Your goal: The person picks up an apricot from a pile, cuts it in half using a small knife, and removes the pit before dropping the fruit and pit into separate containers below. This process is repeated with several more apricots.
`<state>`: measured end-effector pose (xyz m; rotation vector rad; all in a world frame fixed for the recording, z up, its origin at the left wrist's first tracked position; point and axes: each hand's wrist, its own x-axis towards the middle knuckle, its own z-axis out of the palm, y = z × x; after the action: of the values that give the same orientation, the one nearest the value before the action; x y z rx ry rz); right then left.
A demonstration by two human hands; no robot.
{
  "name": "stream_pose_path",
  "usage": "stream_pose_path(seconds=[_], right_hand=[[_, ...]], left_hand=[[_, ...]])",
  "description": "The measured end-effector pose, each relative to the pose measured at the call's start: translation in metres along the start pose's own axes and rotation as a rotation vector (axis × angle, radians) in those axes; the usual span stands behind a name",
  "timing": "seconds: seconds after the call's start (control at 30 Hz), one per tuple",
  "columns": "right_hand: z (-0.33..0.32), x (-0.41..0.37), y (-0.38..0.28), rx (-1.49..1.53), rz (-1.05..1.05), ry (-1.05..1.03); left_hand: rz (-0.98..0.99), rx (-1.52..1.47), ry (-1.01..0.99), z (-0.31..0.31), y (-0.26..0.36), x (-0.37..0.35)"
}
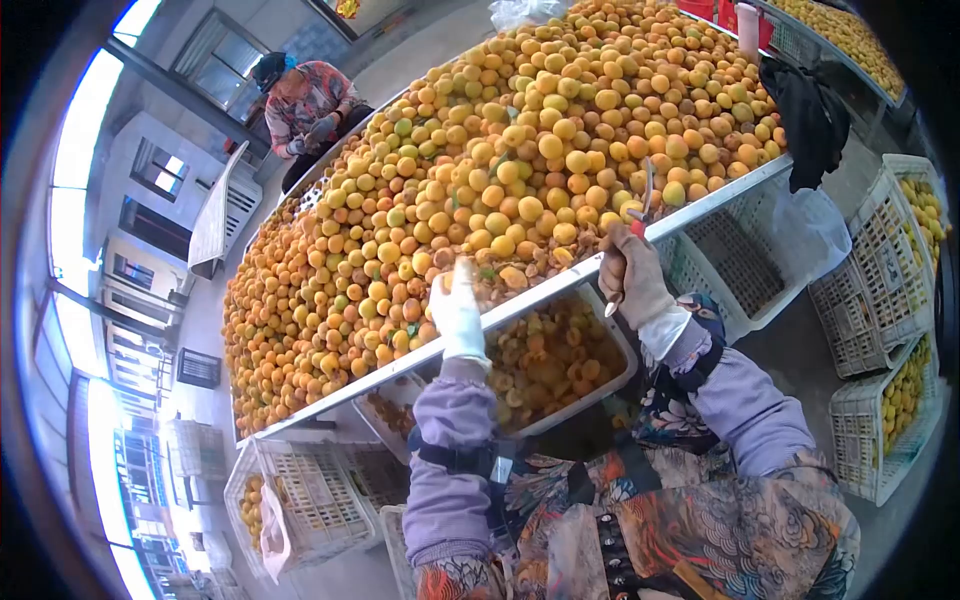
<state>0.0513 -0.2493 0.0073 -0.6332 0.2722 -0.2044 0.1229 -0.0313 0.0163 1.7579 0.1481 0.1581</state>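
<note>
My right hand (pixel 632 275), in a soiled pale glove, is closed round a small curved knife (pixel 648 190). Its thin blade points up over the fruit, and a bit of red handle shows by the thumb. My left hand (pixel 457 315), in a white glove, is at the table's near edge, its fingers smeared by motion against the fruit. Around both hands spreads a heap of apricots (pixel 520 170), yellow to orange. Between the hands lie torn apricot pieces (pixel 515 275). Below the edge stands a white crate (pixel 610 370) of split apricots (pixel 545 360).
A metal rim (pixel 725 190) borders the table. White crates (pixel 870 280) with fruit stand at right, another crate (pixel 310 490) at lower left. A black cloth (pixel 805 115) hangs at the far right corner. Across the heap sits a person (pixel 310 105) in gloves.
</note>
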Motion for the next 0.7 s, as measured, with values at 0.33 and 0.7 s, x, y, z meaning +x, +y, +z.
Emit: stream_pose_path(seconds=[0.33,0.7], right_hand=[[-0.014,0.000,-0.009,-0.500,0.148,-0.017],[-0.027,-0.001,-0.011,-0.292,0.120,-0.102]], left_hand=[[0.190,0.343,-0.096,-0.012,0.002,-0.021],[0.497,0.602,-0.203,0.001,0.012,-0.028]])
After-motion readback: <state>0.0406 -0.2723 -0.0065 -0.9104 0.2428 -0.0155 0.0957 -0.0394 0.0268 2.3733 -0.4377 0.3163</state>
